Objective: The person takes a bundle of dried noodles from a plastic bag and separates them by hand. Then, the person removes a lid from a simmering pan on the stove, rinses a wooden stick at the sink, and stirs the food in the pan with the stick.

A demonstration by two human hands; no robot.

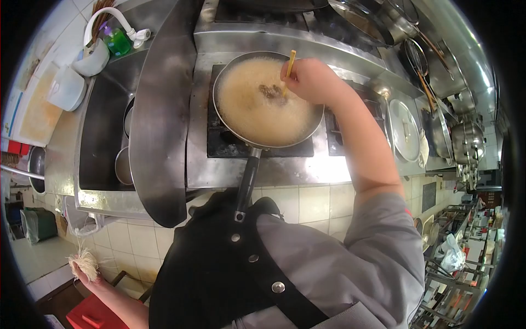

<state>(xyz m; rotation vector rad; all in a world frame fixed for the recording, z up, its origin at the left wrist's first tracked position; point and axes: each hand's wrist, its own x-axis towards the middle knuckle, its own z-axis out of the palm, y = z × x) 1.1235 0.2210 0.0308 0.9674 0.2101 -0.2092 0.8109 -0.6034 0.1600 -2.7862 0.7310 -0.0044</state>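
My right hand [311, 80] grips wooden chopsticks [292, 59] over a wide frying pan [218, 112] on the stove. Their lower ends reach into the bubbling, pale brown liquid [249, 112]. A small dark clump [268, 91] shows in that liquid beside the chopsticks. The pan's black handle [250, 178] points toward my body, with no hand on it. Low and to the left, away from the stove, my left hand [90, 279] is closed around a bundle of thin, pale dry noodles [84, 262]. Loose strands stick out of the bundle.
A curved metal splash guard [159, 120] stands between the stove and the sink [104, 129]. Behind the sink are a green soap bottle [116, 41] and a white faucet [112, 12]. To the right lie a ladle [387, 107] and a round metal lid [404, 129].
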